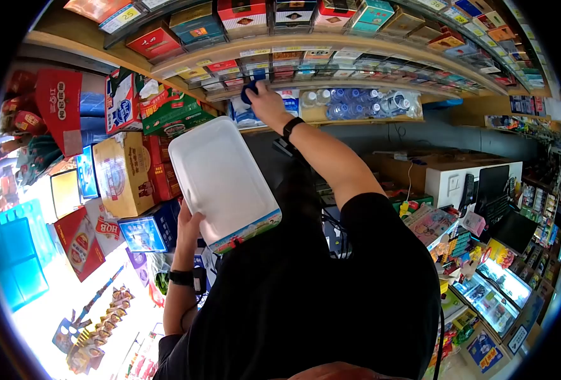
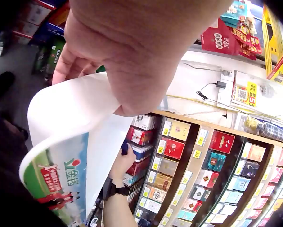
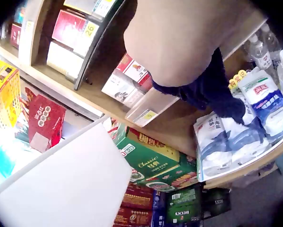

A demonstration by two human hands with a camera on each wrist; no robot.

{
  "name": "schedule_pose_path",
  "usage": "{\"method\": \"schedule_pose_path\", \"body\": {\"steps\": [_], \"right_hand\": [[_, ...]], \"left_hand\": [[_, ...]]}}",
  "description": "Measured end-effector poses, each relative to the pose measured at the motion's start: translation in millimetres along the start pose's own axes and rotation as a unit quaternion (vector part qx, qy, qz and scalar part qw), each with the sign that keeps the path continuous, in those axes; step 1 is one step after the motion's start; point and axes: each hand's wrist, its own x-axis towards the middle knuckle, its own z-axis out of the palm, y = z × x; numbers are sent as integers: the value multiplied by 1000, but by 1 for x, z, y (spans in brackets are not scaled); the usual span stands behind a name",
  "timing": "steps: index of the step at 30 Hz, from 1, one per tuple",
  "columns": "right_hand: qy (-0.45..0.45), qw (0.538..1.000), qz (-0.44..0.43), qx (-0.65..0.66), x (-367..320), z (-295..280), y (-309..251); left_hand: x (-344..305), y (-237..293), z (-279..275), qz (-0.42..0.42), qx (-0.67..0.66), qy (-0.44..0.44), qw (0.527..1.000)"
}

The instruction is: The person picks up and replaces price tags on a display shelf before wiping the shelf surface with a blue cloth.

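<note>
My left hand (image 1: 189, 227) grips a white plastic tub (image 1: 220, 168) by its rim, thumb on one face of the wall. A colourful printed label (image 2: 56, 177) runs along the tub's side. Up at the shelving, my right hand (image 1: 270, 106) holds a bunched dark blue cloth (image 3: 200, 92) at the lowest shelf edge. Part of the cloth hangs down over white-and-blue bags (image 3: 233, 135) in the right wrist view. Cigarette packs (image 3: 127, 78) stand on the shelf right beside that hand, whose fingers are mostly hidden there by the palm and cloth.
Rows of cigarette packs (image 1: 242, 18) with price tags fill the shelves above. Water bottles (image 1: 353, 104) stand right of the bags. Stacked cartons (image 1: 125, 174) rise at the left, with a green box (image 3: 151, 156) close under the shelf. A counter with a keyboard (image 1: 493, 209) lies right.
</note>
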Motion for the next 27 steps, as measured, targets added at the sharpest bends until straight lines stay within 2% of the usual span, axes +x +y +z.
{"method": "schedule_pose_path", "body": {"steps": [1, 6, 8, 10, 13, 19, 25, 27], "right_hand": [[-46, 999, 4, -2, 3, 2, -7], [-42, 999, 22, -15, 4, 0, -5], [-14, 999, -11, -40, -6, 3, 17], [-25, 999, -2, -48, -17, -7, 37], [-41, 997, 8, -70, -37, -25, 70], [-58, 993, 56, -90, -70, -66, 131], [-60, 988, 111, -87, -101, -102, 192], [-55, 986, 115, -108, -110, -113, 214]], "left_hand": [[-1, -3, 0, -7, -8, -3, 1000], [-5, -3, 4, 1, -10, 2, 1000], [-3, 1, 6, 1, -4, -6, 1000], [-2, 6, 10, -1, 1, -14, 1000], [5, 11, 15, -15, 14, -77, 997], [15, 24, 46, 1, -9, -78, 997], [29, 41, 74, -20, 5, -99, 995], [31, 50, 86, -51, -7, -103, 993]]}}
